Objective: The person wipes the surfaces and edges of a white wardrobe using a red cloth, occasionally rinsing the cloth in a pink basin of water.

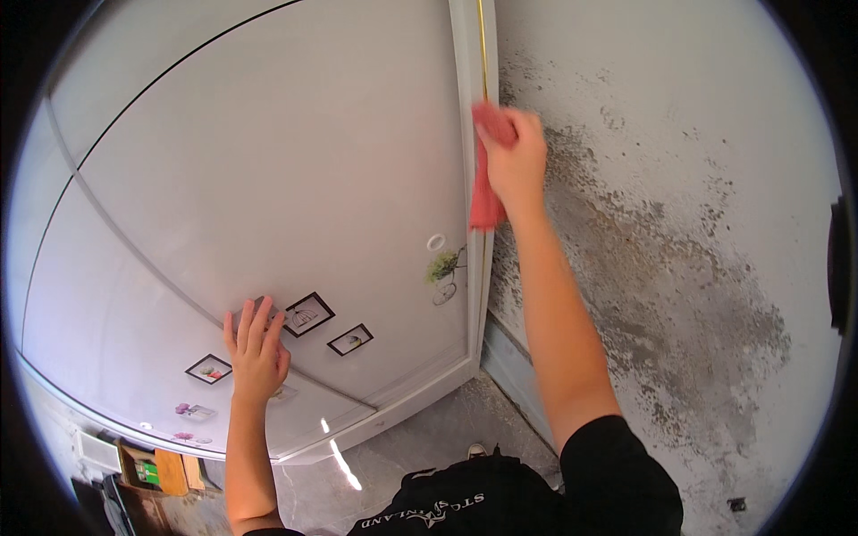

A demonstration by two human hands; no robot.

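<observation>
My right hand [518, 170] grips a red cloth [487, 210], which lies against the white side frame [478, 295] of a large white wardrobe, over its thin gold strip [483, 54]. Some blur shows on the cloth and fingers. Lower left, my left hand [256, 357] rests with fingers stretched out on the white sliding door [313, 161]. Its fingers partly cover one of the printed picture-frame designs. Beside that hand are more frame prints [309, 314], and a plant-and-bicycle print [444, 272] sits nearer the frame.
To the right, the white wall [697, 80] has a large patch of dark mould and peeling paint [661, 277]. Below lies a grey tiled floor [384, 456] with one shoe [476, 451] showing. Shelves with boxes [170, 469] stand at the lower left.
</observation>
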